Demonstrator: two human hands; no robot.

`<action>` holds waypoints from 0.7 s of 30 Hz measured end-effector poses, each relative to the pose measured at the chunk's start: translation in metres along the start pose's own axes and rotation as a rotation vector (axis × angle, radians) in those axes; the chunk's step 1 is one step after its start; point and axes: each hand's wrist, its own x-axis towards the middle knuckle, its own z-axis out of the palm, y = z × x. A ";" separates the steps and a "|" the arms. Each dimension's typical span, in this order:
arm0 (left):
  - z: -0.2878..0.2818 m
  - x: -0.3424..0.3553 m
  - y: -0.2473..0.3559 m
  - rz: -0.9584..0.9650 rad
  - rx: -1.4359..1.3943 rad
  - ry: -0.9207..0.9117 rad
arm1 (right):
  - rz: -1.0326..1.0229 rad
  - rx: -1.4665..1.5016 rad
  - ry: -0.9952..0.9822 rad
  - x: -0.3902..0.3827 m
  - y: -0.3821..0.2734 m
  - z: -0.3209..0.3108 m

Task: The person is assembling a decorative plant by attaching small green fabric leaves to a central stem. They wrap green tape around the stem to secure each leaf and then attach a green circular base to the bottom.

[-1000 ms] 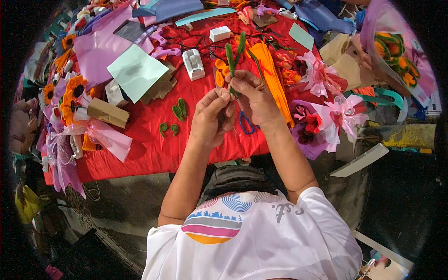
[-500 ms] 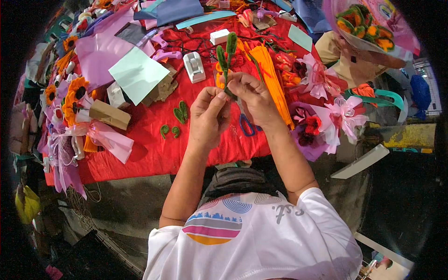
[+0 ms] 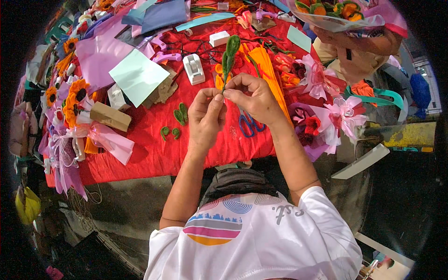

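A green pipe-cleaner piece with leaf-shaped loops (image 3: 230, 52) stands upright above my fingertips, its thin stem between both hands. My left hand (image 3: 207, 114) pinches the lower end of that stem. Thumb and fingers of my right hand (image 3: 255, 100) close on the stem just beside the left fingertips. Below the right hand, blue-handled scissors (image 3: 246, 127) lie partly hidden on the red cloth (image 3: 210, 151). Left of my left hand are a pair of green leaf loops (image 3: 180, 113) and two green curls, a left curl (image 3: 164, 133) and a right curl (image 3: 175, 133).
Orange pipe cleaners (image 3: 269, 74) lie beyond my right hand. A white tape dispenser (image 3: 193, 68) and a pale green sheet (image 3: 139, 76) are farther left. Wrapped flower bouquets line both sides, including a pink one (image 3: 319, 77). At the far right, another person's arm (image 3: 373, 45) is near a bouquet.
The green leaf loops, apart before, now overlap. My right fingers have shifted slightly down and left on the stem. The far-right bouquet has moved up and left.
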 end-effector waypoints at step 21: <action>-0.006 -0.003 0.007 0.070 0.164 -0.006 | -0.002 -0.102 -0.241 -0.002 -0.014 -0.017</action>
